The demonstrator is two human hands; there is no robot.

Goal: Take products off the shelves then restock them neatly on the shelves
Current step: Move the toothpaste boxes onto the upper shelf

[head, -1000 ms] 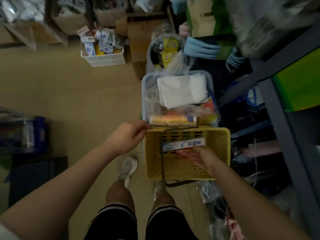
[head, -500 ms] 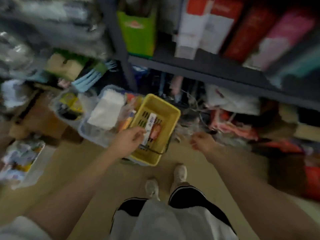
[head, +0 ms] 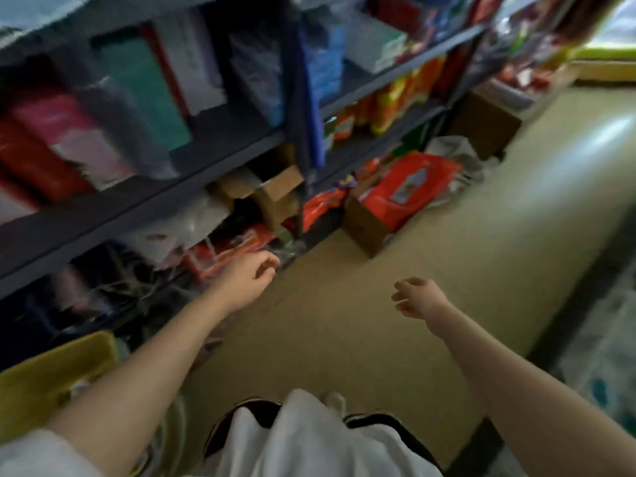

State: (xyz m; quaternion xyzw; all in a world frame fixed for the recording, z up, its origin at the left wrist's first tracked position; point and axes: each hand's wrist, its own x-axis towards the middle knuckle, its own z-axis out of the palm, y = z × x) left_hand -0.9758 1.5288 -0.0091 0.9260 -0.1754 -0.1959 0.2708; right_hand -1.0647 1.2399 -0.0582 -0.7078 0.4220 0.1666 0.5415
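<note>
A: Head view first, the hands: what do they hold?

B: Nothing. The left hand (head: pixel 249 282) reaches out over the floor, fingers loosely curled, close to the clutter under the lowest shelf but gripping none of it. The right hand (head: pixel 418 297) hangs in the air over the beige floor (head: pixel 447 235), fingers relaxed and slightly spread, also free.

A: And the products?

B: Just past the left fingers lie red packets in clear wrap (head: pixel 234 249), pushed under the bottom board. Above them the dark grey shelves (head: pixel 144 197) carry upright boxes: a red one (head: pixel 31 160), a pink one (head: pixel 69 132), a teal one (head: pixel 148 94), and a blue one (head: pixel 325 63) beyond the post. All of it is blurred, so I cannot read any label.

A: What else sits nearby?

B: An open cardboard box (head: pixel 272 191) under the shelf, an orange bag (head: pixel 409 187) leaning on a brown carton on the floor further along, and yellow and orange packs (head: pixel 395 101) on a middle shelf beyond. At the lower left edge, beside the left forearm, is a corner of the yellow basket (head: pixel 51 380); its contents are not visible

A: The person?

B: White shirt, dark shorts with a pale stripe, one pale shoe (head: pixel 334 401) on the floor
</note>
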